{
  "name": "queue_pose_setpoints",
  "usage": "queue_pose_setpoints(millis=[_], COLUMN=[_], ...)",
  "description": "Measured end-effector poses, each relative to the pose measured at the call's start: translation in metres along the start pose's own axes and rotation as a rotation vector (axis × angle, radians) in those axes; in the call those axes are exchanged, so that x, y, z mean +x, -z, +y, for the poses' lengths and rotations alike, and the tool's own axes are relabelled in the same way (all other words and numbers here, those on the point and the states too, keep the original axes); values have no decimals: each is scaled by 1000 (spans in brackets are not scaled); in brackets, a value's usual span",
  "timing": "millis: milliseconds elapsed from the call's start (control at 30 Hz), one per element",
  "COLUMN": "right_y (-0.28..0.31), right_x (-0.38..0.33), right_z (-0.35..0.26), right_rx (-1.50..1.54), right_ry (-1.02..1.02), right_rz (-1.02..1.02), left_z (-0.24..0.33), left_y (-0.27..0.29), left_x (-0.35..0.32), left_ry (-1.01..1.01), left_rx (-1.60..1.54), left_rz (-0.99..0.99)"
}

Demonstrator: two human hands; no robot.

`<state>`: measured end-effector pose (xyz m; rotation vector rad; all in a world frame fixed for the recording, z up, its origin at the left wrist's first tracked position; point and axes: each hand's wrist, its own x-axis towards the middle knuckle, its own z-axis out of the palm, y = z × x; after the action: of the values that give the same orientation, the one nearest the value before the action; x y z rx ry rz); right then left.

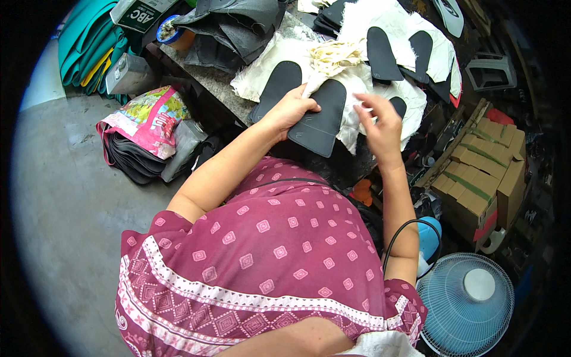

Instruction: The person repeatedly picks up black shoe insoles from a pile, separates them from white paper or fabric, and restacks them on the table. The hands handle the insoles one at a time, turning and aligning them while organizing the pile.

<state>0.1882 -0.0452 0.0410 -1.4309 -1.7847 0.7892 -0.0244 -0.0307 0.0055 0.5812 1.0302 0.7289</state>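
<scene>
My left hand [293,111] grips a flat black piece with a rounded top [321,122], its thumb lying over the front face. A white cloth shows just behind that piece. My right hand [382,122] is raised to the right of it, fingers loosely bent and apart, with nothing visible between them. Another rounded black piece [278,86] lies on white cloth [254,80] beside my left hand. Farther back, more black pieces [383,53] rest on white fabric, and pale yellowish strips [338,56] lie bunched in the middle.
Dark grey sheets [238,30] and a blue-rimmed jar [169,31] occupy the table's far left. On the floor at left stand a pink bag [148,122], a metal can [128,74] and folded green sheets [86,41]. Cardboard boxes [476,166] and a fan [467,306] stand at right.
</scene>
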Motion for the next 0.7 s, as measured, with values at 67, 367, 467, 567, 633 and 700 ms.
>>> queue_pose_setpoints(millis=[67, 367, 467, 567, 633, 700], right_y=[0, -32, -23, -13, -12, -18], right_x=[15, 67, 83, 86, 80, 75], right_z=[15, 77, 94, 93, 84, 73], right_rx=[102, 328, 372, 371, 316, 103], right_ry=[-101, -209, -308, -301, -351, -407], right_rz=[31, 41, 103, 150, 96, 59], left_z=[2, 0, -1, -2, -3, -4], left_y=[-1, -1, 3, 4, 3, 0], left_x=[-5, -6, -7, -8, -9, -9], left_ry=[19, 38, -3, 8, 4, -31], left_rx=[17, 161, 243, 223, 222, 269], left_rz=[-3, -40, -84, -88, -76, -72])
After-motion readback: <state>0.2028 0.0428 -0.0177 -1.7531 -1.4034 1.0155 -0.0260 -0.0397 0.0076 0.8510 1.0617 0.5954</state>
